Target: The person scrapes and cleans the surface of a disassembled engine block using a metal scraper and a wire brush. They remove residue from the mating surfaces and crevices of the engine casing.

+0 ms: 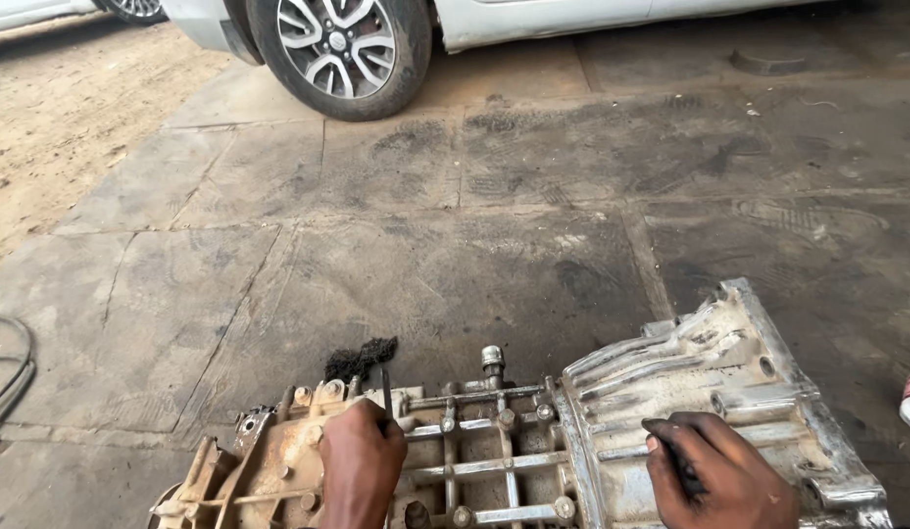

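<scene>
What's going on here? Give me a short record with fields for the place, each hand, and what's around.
place: oil-stained concrete floor, outdoors
main thing: metal gearbox casing lying on the floor
left hand: holds a thin dark tool against the casing
right hand: rests on the ribbed housing
around: car wheel, black rag

left hand [362,460] gripping, right hand [719,470] flat, fingers curled
</scene>
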